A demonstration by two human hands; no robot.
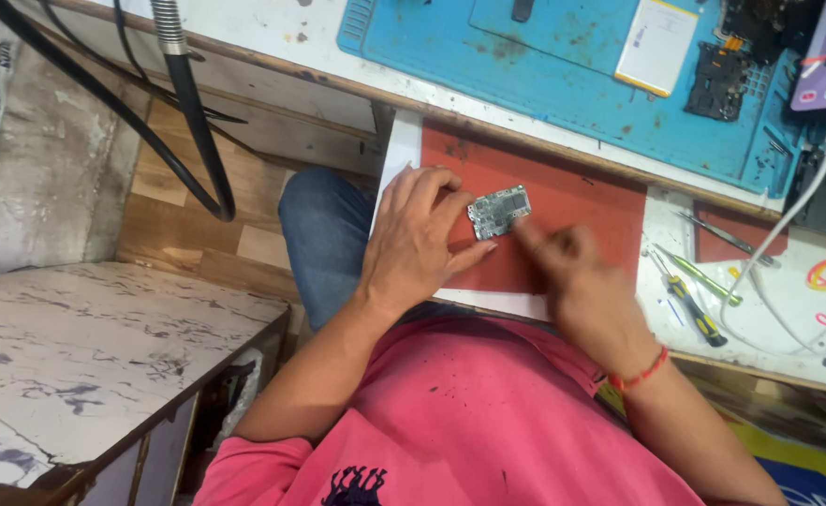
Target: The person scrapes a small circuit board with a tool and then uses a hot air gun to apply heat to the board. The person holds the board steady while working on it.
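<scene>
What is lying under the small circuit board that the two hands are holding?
Under the circuit board lies a red mat on the white table. The left hand covers the mat's left part.

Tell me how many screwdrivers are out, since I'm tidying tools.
2: a green-handled screwdriver and a black-and-yellow screwdriver, side by side on the white bench right of the red mat. Others may lie outside the frame.

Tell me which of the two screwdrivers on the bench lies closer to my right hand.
The black-and-yellow screwdriver lies closer to the right hand. The green screwdriver lies beyond it, farther right, and its slim handle is green rather than dark with yellow bands.
</scene>
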